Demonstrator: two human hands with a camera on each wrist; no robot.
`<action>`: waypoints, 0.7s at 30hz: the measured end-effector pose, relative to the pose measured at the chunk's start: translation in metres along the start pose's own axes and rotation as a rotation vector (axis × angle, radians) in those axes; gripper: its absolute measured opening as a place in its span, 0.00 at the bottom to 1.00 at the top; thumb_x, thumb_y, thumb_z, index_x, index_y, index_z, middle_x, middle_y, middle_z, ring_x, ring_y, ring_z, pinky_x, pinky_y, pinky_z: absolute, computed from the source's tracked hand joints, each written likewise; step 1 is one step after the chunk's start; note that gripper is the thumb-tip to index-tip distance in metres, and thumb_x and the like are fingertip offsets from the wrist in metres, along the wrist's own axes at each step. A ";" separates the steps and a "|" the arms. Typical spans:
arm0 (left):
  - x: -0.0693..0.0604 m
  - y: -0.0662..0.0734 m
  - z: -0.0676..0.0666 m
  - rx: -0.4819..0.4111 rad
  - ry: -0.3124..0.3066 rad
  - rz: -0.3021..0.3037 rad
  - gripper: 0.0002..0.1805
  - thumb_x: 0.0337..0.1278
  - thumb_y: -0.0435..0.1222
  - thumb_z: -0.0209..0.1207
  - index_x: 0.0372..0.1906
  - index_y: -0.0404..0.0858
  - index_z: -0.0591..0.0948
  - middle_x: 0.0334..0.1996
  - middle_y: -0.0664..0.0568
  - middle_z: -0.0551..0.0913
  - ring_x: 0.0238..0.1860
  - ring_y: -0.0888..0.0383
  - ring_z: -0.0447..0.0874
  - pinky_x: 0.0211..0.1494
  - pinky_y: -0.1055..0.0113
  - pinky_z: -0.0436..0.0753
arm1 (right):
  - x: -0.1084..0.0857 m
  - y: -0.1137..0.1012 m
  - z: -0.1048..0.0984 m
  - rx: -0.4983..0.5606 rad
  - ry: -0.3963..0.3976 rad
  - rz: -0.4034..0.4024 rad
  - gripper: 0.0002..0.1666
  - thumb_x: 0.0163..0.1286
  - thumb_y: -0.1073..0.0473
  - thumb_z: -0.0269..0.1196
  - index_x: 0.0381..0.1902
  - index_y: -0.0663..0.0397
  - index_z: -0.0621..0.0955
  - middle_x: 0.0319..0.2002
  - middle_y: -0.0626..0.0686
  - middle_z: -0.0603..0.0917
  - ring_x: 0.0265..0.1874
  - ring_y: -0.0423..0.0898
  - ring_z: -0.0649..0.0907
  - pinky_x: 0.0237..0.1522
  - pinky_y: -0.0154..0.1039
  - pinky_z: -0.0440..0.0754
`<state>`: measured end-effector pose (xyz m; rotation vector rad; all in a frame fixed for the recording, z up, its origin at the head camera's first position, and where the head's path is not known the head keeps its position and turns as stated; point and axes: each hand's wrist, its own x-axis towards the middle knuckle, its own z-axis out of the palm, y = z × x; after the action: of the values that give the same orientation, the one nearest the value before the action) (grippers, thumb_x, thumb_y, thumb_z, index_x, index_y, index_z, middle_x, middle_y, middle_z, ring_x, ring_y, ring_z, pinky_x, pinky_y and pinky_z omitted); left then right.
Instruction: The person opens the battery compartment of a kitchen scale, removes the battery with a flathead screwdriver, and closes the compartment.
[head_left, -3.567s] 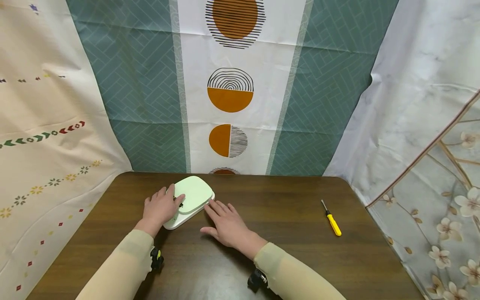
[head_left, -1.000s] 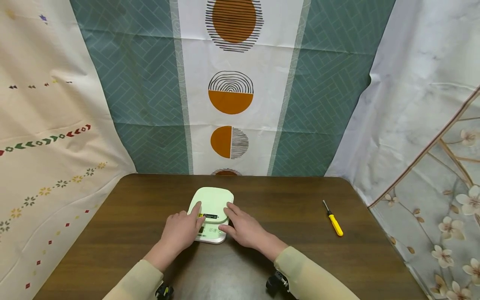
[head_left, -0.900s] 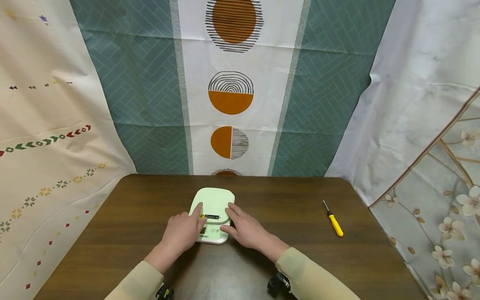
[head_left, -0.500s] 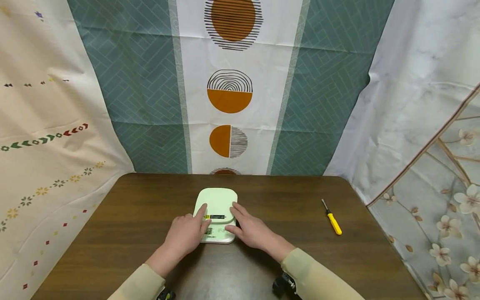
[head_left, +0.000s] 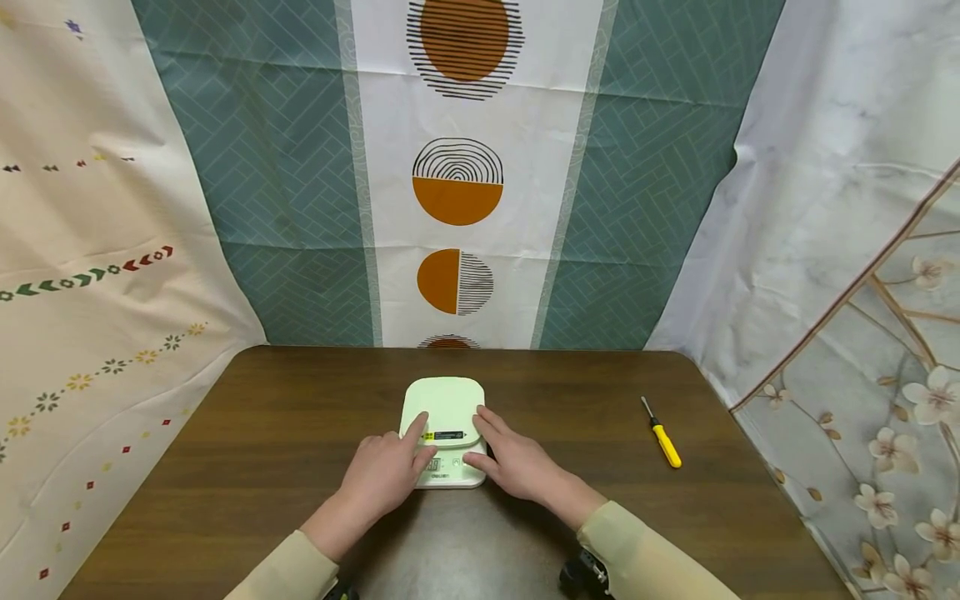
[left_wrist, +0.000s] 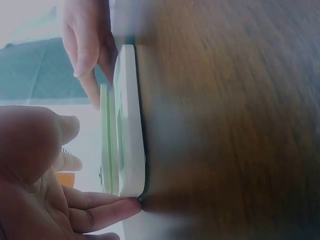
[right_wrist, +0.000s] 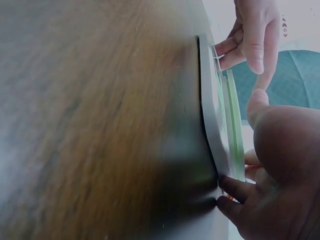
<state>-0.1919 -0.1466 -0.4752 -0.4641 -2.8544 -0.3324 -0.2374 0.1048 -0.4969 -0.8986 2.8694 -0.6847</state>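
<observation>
A pale green kitchen scale with a white base lies flat on the brown table, its control panel facing me. Digits show on its small display, partly behind my left thumb. On the left side my left hand touches it, index finger extended over the platform's edge by a black and yellow label. My right hand rests against the right side, fingers along the platform's edge and thumb over the panel. In the left wrist view, extended left fingers meet the white base's side.
A yellow-handled screwdriver lies on the right part of the brown table. A patterned green and white cloth hangs behind the table, with printed cloths on both sides.
Both hands have moved the scale from the left side toward the middle, turning it so its panel faces me. Lately it has shifted slightly right. The screwdriver stays put.
</observation>
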 end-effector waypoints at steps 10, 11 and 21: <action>-0.001 0.013 0.002 -0.018 -0.019 0.020 0.31 0.81 0.48 0.64 0.76 0.35 0.78 0.26 0.39 0.84 0.36 0.40 0.90 0.52 0.42 0.86 | -0.015 0.005 -0.007 0.001 -0.005 0.006 0.46 0.87 0.37 0.58 0.86 0.63 0.65 0.87 0.61 0.61 0.77 0.59 0.76 0.67 0.61 0.81; -0.002 0.014 0.002 -0.022 -0.022 0.021 0.31 0.81 0.48 0.64 0.76 0.35 0.78 0.26 0.39 0.85 0.37 0.40 0.90 0.52 0.42 0.86 | -0.016 0.005 -0.007 0.000 -0.006 0.011 0.46 0.87 0.37 0.58 0.86 0.63 0.65 0.87 0.60 0.61 0.77 0.59 0.76 0.67 0.61 0.81; 0.001 0.026 0.003 -0.047 -0.005 0.069 0.31 0.79 0.48 0.66 0.75 0.35 0.79 0.26 0.39 0.85 0.35 0.40 0.90 0.49 0.43 0.86 | -0.027 0.016 -0.008 0.016 0.009 0.045 0.46 0.87 0.37 0.59 0.87 0.61 0.65 0.88 0.58 0.59 0.78 0.58 0.75 0.69 0.61 0.80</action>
<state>-0.1851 -0.1217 -0.4734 -0.5722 -2.8329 -0.3874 -0.2246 0.1346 -0.4984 -0.8280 2.8776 -0.7085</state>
